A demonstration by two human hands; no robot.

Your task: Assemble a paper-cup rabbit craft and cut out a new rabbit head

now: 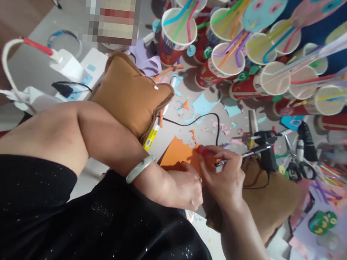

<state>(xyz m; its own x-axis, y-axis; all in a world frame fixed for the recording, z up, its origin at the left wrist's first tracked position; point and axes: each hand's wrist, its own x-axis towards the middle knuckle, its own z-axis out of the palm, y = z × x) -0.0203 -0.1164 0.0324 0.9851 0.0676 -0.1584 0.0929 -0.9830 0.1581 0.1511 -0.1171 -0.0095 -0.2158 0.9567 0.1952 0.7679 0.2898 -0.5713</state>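
Note:
My left hand [186,187], with a pale bangle [141,169] on its wrist and a ring on one finger, rests along the lower edge of a sheet of orange paper [175,153]. Its fingers are mostly curled, and a fingertip presses on the sheet. The paper's upper edge is cut in scallops. My right hand [226,177] is closed around a silver and black pen [256,150], which lies slantwise across the fingers. At its fingertips a small red piece [202,151] touches the paper; its kind is unclear. The lower part of the sheet is hidden by my hands.
Red paper cups [172,49] with straws and paper faces stand along the back. A brown cushion [128,92] lies left, another [268,198] right. Nearby are a glue gun [266,146], scissors [301,170], a yellow-labelled marker [151,137], paper scraps and a power strip [88,69].

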